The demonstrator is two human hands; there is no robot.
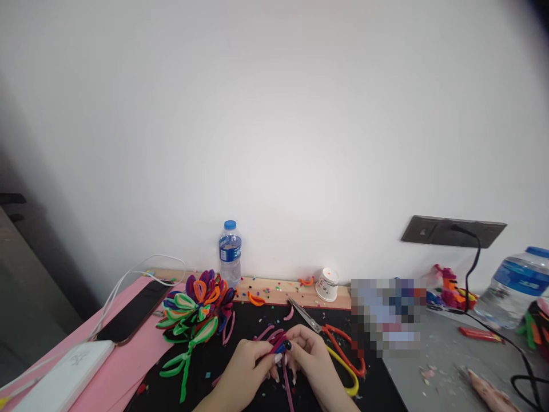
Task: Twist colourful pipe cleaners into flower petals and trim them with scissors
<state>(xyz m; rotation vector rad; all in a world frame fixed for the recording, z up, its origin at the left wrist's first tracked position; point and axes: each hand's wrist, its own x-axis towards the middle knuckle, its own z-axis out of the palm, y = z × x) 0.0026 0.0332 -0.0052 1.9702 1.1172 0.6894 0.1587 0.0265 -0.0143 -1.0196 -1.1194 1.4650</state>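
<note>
Above the black mat (240, 377), my left hand (253, 360) and my right hand (306, 352) meet, fingers pinched together. Between them are bent pipe cleaners (281, 345), magenta with some blue, and a pink length hangs down below the fingers. Both hands grip this bundle; the fingers partly hide it. Several loose pink pipe cleaner pieces lie just beyond my hands. Right behind my right hand rest scissors (315, 325) with red and yellow handles. To the left lies a multicoloured pipe cleaner flower (201, 303) with a green stem and leaves.
A water bottle (230, 257) and an upturned paper cup (327, 285) stand by the wall. On the left are a phone (132, 312), a white power bank (68, 375) and cables. At right are a large bottle (514, 286), a black cord and a red stick (481, 335).
</note>
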